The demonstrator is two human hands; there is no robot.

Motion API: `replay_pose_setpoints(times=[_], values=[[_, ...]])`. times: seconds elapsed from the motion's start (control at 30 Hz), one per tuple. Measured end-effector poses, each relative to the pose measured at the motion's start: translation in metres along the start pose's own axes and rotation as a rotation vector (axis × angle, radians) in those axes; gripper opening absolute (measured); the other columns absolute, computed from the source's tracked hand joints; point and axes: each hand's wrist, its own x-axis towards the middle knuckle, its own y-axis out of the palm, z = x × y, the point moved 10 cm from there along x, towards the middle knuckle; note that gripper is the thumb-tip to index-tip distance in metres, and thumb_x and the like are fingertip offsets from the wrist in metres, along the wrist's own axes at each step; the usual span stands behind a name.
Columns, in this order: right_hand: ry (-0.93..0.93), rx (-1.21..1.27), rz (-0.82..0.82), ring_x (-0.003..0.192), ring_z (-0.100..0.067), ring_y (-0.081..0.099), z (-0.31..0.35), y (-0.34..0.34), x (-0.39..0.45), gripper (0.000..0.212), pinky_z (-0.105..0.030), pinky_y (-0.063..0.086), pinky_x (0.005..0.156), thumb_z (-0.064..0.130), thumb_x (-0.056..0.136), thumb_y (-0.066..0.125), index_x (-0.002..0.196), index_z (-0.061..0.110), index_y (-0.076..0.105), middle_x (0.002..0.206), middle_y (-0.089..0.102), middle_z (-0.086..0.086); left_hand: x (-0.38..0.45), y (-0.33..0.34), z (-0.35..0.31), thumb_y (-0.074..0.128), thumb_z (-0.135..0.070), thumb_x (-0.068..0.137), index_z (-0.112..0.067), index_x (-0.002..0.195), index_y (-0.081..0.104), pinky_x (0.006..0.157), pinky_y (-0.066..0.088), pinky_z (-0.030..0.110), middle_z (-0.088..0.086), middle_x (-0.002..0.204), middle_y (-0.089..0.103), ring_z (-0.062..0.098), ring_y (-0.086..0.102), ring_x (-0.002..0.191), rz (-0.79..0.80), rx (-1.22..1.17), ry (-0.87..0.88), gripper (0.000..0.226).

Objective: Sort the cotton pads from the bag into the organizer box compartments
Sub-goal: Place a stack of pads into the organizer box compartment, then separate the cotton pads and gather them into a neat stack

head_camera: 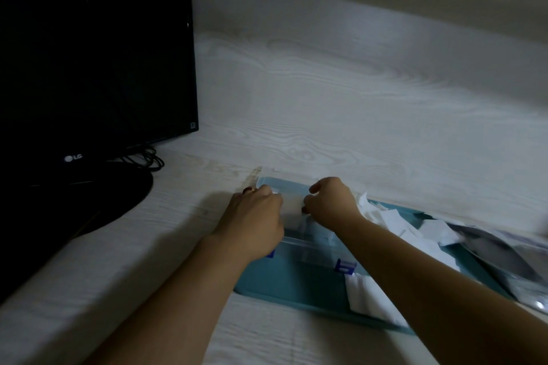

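Currently my left hand (256,213) and right hand (329,201) both pinch one cotton pad (292,215) over the organizer box (299,246); loose pads (394,225) at 3 o'clock could snag and spill.

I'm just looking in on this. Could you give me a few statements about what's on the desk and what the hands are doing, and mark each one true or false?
1. Both hands are at the far left end of the clear box. True: the left hand and right hand meet there over a white pad.
2. The monitor is switched on and bright. False: its screen is dark.
3. White pads lie piled to the right of the hands. True.
4. The box sits on a red tray. False: the tray is teal.
5. The bag lies left of the monitor. False: it lies at the far right.
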Motion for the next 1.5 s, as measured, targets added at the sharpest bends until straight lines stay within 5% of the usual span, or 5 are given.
replay_pose_setpoints(times=[0.3, 0.6, 0.83, 0.93, 1.5], values=[[-0.061, 0.015, -0.059, 0.084, -0.021, 0.069, -0.008, -0.003, -0.003, 0.042, -0.039, 0.058, 0.082, 0.032, 0.076, 0.082, 0.111, 0.018, 0.063, 0.095, 0.072, -0.005, 0.000, -0.001, -0.001, 0.047, -0.019, 0.096, -0.012, 0.117, 0.063, 0.097, 0.045, 0.041, 0.008, 0.122, 0.056, 0.028, 0.052, 0.112, 0.006, 0.013, -0.011, 0.028], [-0.012, 0.070, 0.022, 0.070, -0.014, 0.064, -0.010, -0.002, -0.007, 0.033, -0.030, 0.056, 0.069, 0.023, 0.075, 0.083, 0.104, 0.015, 0.068, 0.087, 0.069, -0.004, -0.001, -0.003, 0.001, 0.047, -0.017, 0.096, -0.009, 0.092, 0.059, 0.086, 0.046, 0.035, 0.008, 0.112, 0.055, 0.025, 0.051, 0.104, 0.008, -0.025, -0.053, 0.014], [0.009, 0.048, 0.073, 0.063, -0.012, 0.060, -0.005, -0.007, -0.012, 0.022, -0.025, 0.054, 0.062, 0.012, 0.077, 0.080, 0.095, 0.003, 0.071, 0.069, 0.062, -0.001, -0.003, -0.005, -0.003, 0.047, -0.015, 0.094, -0.015, 0.122, 0.054, 0.096, 0.045, 0.040, 0.008, 0.121, 0.058, 0.028, 0.051, 0.114, 0.022, -0.023, -0.027, 0.029], [-0.066, -0.018, -0.035, 0.073, -0.028, 0.068, 0.000, -0.019, -0.013, 0.015, -0.041, 0.060, 0.073, 0.013, 0.082, 0.068, 0.091, 0.002, 0.073, 0.079, 0.072, -0.014, -0.003, -0.009, -0.005, 0.047, -0.013, 0.093, -0.015, 0.127, 0.052, 0.096, 0.044, 0.040, 0.009, 0.123, 0.058, 0.029, 0.052, 0.113, 0.005, 0.010, -0.019, 0.034], [-0.230, 0.125, -0.359, 0.072, -0.006, 0.068, -0.089, -0.152, -0.075, 0.022, -0.026, 0.054, 0.067, 0.004, 0.089, 0.061, 0.087, 0.024, 0.070, 0.077, 0.073, 0.008, -0.006, 0.016, -0.041, 0.013, -0.051, 0.089, -0.029, 0.140, 0.048, 0.116, 0.018, 0.032, -0.009, 0.145, 0.049, 0.013, 0.035, 0.140, 0.070, 0.096, 0.210, 0.066]])
